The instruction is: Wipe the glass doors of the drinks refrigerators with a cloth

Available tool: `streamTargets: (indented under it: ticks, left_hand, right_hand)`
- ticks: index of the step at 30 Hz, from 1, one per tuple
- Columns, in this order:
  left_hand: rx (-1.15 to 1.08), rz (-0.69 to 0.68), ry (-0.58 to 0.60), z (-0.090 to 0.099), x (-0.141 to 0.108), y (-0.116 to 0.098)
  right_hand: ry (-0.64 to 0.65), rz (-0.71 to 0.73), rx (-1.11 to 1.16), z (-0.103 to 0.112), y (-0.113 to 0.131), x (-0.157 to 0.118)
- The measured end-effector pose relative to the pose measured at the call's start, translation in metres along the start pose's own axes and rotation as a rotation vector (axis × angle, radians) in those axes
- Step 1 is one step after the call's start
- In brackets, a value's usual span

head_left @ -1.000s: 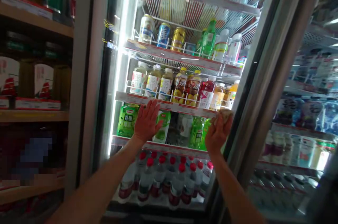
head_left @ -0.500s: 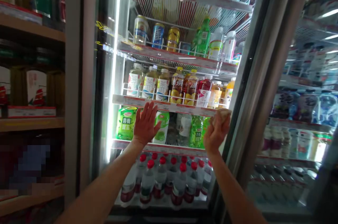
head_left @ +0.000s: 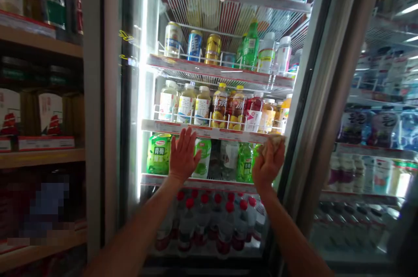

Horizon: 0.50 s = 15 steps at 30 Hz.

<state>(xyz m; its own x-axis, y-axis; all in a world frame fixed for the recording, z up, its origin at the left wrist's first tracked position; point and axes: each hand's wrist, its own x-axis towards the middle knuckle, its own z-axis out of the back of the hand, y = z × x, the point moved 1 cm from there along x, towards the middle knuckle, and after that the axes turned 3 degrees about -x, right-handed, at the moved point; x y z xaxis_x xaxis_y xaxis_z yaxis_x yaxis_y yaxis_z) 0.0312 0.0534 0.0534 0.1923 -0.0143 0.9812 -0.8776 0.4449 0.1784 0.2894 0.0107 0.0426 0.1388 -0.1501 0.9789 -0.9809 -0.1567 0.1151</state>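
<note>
My left hand (head_left: 183, 157) is raised with its palm forward and fingers stretched out, holding nothing. It overlaps the green packs (head_left: 159, 155) on the fourth visible shelf, its fingertips at the price strip (head_left: 225, 134) above them. A crumpled, pale beige cloth (head_left: 276, 141) is gripped in my right hand (head_left: 267, 168), near the right end of that strip. Both hands are at the front of a lit drinks fridge. Whether they touch glass or the shelf front, I cannot tell. Tea bottles (head_left: 202, 105) stand one shelf above the hands.
Cans (head_left: 195, 45) and a green bottle (head_left: 251, 48) fill a higher shelf. Red-capped bottles (head_left: 225, 229) crowd the bottom. A thick metal frame (head_left: 333, 94) borders the right side, with more fridge shelves beyond. Wooden shelves (head_left: 42, 157) with packaged goods are at the left.
The view has shifted slightly, so the fridge and left shelves sit a little further right. My left hand is slightly further right in the picture; my right hand with the cloth is nearly unmoved.
</note>
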Motion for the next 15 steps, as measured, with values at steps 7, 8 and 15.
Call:
streamTargets:
  ticks: [7, 8, 15]
  left_hand:
    - [0.02, -0.004, -0.012, 0.0, -0.001, 0.0]
    - [0.012, 0.002, -0.006, 0.0, -0.001, 0.0]
    - [-0.054, 0.042, 0.024, -0.002, -0.003, 0.001]
  right_hand:
    - [0.289, 0.316, 0.169, -0.014, 0.099, -0.016]
    - [0.281, 0.316, 0.167, -0.01, 0.089, -0.015]
    - [0.065, 0.04, 0.081, 0.005, 0.022, -0.011]
